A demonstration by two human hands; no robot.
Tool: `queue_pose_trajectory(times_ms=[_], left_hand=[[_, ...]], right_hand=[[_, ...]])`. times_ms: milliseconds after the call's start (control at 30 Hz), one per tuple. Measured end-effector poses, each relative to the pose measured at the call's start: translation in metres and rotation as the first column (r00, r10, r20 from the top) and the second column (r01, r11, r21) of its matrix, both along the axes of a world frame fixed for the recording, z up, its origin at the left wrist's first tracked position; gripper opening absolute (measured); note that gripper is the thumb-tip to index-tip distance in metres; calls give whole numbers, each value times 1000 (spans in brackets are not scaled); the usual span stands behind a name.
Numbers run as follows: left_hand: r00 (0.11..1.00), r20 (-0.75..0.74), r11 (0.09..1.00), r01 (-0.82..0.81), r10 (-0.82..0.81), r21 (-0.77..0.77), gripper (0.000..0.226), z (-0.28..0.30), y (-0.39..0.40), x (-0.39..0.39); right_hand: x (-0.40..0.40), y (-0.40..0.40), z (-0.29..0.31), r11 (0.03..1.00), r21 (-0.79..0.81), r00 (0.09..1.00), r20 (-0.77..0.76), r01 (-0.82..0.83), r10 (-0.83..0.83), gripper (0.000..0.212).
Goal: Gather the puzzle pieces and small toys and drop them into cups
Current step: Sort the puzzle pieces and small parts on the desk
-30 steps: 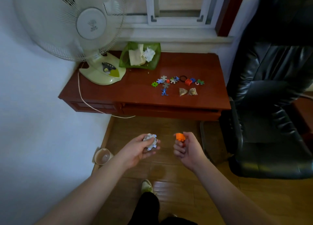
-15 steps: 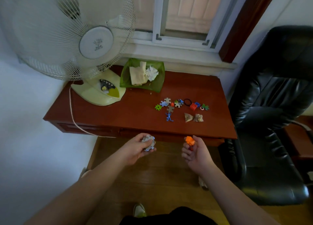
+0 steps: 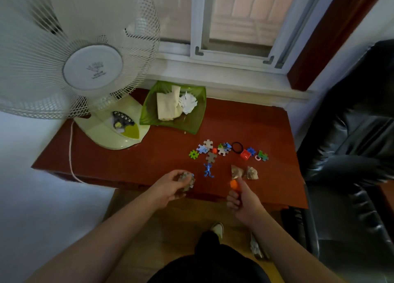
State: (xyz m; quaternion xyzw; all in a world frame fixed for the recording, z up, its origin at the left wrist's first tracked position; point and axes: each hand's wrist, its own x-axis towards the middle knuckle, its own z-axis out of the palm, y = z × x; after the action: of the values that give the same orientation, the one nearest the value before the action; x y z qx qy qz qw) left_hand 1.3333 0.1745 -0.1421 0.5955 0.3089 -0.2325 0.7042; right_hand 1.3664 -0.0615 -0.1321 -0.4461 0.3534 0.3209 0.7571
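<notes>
My left hand (image 3: 170, 188) is closed around a clump of puzzle pieces (image 3: 188, 180) over the front edge of the red-brown table (image 3: 132, 161). My right hand (image 3: 243, 199) pinches a small orange toy (image 3: 233, 184) at its fingertips. On the table lie several loose puzzle pieces (image 3: 211, 152), a green connector piece (image 3: 193, 154), a blue figure (image 3: 208, 170), a red cube (image 3: 245, 154), a black ring (image 3: 237, 147) and two small clear bags (image 3: 244, 172). No cup is in view.
A large white fan (image 3: 85, 69) stands on the table's left side, its cord (image 3: 71, 154) hanging over the front edge. A green dish (image 3: 191, 124) with paper sits at the back. A black leather chair (image 3: 351, 154) is close on the right.
The view rose and closed in on the table. Both hands moved up from over the floor to the table's front edge, each keeping its load. The cup on the floor left the view.
</notes>
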Motion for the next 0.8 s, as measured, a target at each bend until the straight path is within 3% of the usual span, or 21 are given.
queue_pose_trajectory(times_ms=[133, 267, 400, 500, 633, 700, 800], left_hand=[[999, -11, 999, -33, 34, 29, 44, -15, -7, 40], [1000, -23, 981, 7, -3, 193, 23, -24, -13, 70], [996, 16, 919, 78, -91, 387, 25, -34, -21, 81], [991, -1, 841, 114, -134, 529, 27, -35, -25, 92], [987, -31, 745, 138, -155, 653, 41, -34, -22, 124], [972, -55, 641, 192, -226, 743, 37, -35, -20, 139], [939, -141, 511, 292, -313, 808, 37, -36, -25, 150]], right_hand=[[36, -14, -16, 991, 120, 996, -52, -62, 68, 39], [66, -26, -30, 974, 180, 986, -63, -140, 154, 32], [89, -23, -36, 959, 168, 969, -60, -227, 240, 30], [97, -17, -39, 952, 22, 952, -9, -306, 306, 30], [102, -3, -38, 842, -210, 848, 86, -497, 522, 28], [107, 4, -36, 718, -393, 737, 134, -574, 662, 29], [114, 14, -39, 444, -684, 476, 158, -579, 865, 25]])
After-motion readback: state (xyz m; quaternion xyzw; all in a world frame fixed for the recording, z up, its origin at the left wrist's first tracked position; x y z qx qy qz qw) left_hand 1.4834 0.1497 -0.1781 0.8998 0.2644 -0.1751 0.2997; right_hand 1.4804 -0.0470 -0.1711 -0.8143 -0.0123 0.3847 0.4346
